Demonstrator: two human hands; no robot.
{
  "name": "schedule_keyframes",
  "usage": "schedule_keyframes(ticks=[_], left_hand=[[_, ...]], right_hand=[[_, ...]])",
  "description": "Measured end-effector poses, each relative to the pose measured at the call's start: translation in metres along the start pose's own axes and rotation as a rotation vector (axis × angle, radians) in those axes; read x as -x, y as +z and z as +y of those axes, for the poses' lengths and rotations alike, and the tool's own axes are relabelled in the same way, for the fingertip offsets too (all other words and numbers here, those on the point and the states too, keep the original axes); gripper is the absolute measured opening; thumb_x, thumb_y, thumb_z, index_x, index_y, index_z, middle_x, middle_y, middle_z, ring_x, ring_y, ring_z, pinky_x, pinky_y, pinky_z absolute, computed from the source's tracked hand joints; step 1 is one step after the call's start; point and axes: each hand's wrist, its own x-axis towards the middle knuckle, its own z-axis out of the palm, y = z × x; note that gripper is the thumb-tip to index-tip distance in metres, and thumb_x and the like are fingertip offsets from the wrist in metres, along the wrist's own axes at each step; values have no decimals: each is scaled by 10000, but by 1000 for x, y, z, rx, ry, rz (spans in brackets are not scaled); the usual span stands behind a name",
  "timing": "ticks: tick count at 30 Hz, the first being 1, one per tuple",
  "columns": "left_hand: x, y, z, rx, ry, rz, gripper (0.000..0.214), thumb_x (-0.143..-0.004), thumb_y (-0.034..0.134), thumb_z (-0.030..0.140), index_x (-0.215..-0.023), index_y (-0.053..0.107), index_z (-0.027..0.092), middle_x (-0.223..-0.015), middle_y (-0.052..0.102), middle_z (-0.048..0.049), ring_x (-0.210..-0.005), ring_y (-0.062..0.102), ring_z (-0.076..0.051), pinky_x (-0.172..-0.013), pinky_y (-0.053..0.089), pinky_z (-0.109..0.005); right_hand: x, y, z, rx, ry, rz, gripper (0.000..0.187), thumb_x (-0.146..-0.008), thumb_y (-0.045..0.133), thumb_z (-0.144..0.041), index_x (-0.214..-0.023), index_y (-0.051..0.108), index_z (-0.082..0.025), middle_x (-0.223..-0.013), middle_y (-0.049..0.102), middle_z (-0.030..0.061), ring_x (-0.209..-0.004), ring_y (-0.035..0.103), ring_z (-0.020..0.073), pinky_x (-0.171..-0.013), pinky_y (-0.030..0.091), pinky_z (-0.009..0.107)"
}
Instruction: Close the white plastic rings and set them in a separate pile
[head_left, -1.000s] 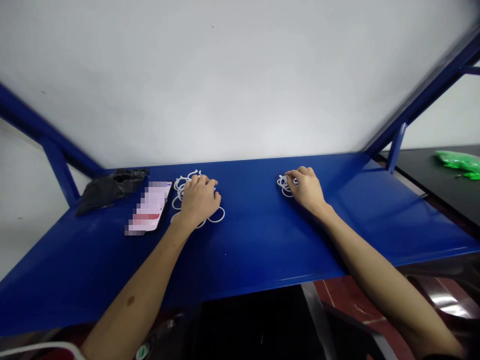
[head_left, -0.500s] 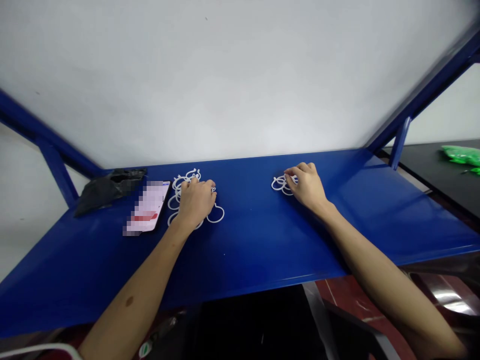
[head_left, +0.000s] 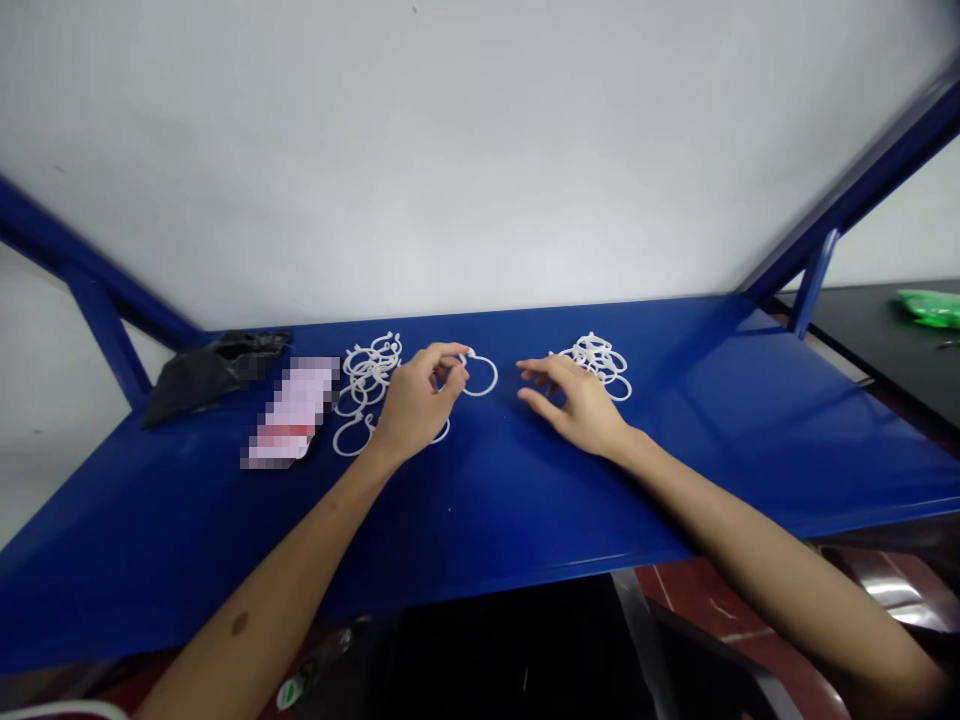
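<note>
Between thumb and fingers, my left hand [head_left: 421,397] pinches one white curtain ring [head_left: 495,378], which sticks out to the right above the blue table [head_left: 495,520]. Behind and left of that hand lies a loose pile of several white rings [head_left: 367,375], partly covered by the hand and wrist. My right hand [head_left: 574,400] is open, its thumb and fingers apart and pointing left toward the held ring without touching it. Just beyond the right hand sits a second pile of white rings [head_left: 611,365], partly hidden by its knuckles.
A phone [head_left: 296,410] with a blurred screen lies left of the left pile, and a black plastic bag [head_left: 214,375] lies behind it. Blue metal frame posts [head_left: 105,320] rise at both table ends. On a dark table at far right is a green bag [head_left: 930,307].
My left hand has moved right from the left pile, carrying one ring. My right hand has come away from the right pile toward the left and opened.
</note>
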Motion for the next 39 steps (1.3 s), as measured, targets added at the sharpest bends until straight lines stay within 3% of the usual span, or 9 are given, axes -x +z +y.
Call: schedule_keyframes(ticks=[2, 5, 8, 11, 18, 24, 30, 34, 39], left_hand=[[5, 5, 5, 94, -23, -102, 229, -887, 556, 186, -1069, 691, 216, -805, 730, 5, -566, 570, -109, -564, 476, -251], [10, 13, 5, 164, -44, -186, 256, -891, 586, 219, -1121, 699, 219, -849, 748, 5, -596, 601, -105, -585, 490, -244], [13, 20, 0, 229, -75, -166, 251, -917, 617, 282, -1147, 712, 245, -951, 769, -10, -725, 668, -128, -674, 522, -262], [16, 25, -5, 276, -73, -132, 182, -922, 648, 347, -1044, 755, 263, -1028, 776, -19, -797, 690, -150, -730, 532, -288], [23, 24, -3, 200, 76, -70, 90, -901, 682, 286, -893, 753, 232, -930, 774, -25, -747, 681, -156, -738, 539, -308], [19, 23, -6, 5, 188, -114, 141, -928, 636, 306, -1010, 733, 245, -870, 746, -8, -723, 658, -150, -729, 542, -301], [3, 10, -36, -563, 190, -105, 346, -990, 484, 357, -1227, 671, 189, -1120, 705, -108, -1091, 600, -285, -976, 466, -456], [-2, 0, -47, -818, 82, -198, 389, -965, 485, 406, -1164, 686, 139, -1108, 683, -158, -1092, 573, -348, -930, 461, -485], [-2, 2, -47, -799, 104, -228, 329, -961, 435, 330, -1072, 707, 180, -1024, 709, -139, -1034, 574, -341, -879, 450, -476]], right_hand=[[3, 6, -11, -141, 8, -60, 400, -972, 596, -383, -1334, 546, -219, -1096, 712, 79, -882, 672, 190, -802, 559, 363], [6, 11, -24, -276, 14, -68, 363, -987, 577, -369, -1306, 527, -202, -968, 724, 44, -773, 684, 152, -718, 566, 300], [8, 14, -27, -281, 27, -30, 298, -1008, 533, -329, -1267, 544, -183, -835, 704, 12, -696, 670, 133, -651, 547, 261], [9, 15, -27, -241, 21, 6, 220, -1021, 500, -295, -1193, 583, -186, -832, 709, 15, -693, 670, 131, -650, 539, 257], [14, 13, -28, -129, -127, -31, 212, -1042, 443, -258, -1157, 608, -194, -1068, 737, 84, -912, 714, 176, -800, 571, 305], [5, 6, -25, 7, -129, -19, 228, -1037, 446, -280, -1104, 651, -210, -1007, 742, 67, -850, 710, 173, -736, 569, 296], [-12, -24, 3, 245, 85, 329, 210, -972, 547, -296, -973, 738, -210, -902, 697, 71, -715, 645, 176, -657, 527, 322], [-13, -36, 38, 344, 269, 314, 192, -920, 579, -262, -938, 749, -174, -862, 685, 76, -665, 608, 172, -660, 493, 332], [-15, -35, 60, 314, 346, 283, 243, -884, 592, -245, -1077, 702, -147, -856, 701, 66, -700, 617, 182, -718, 486, 343]])
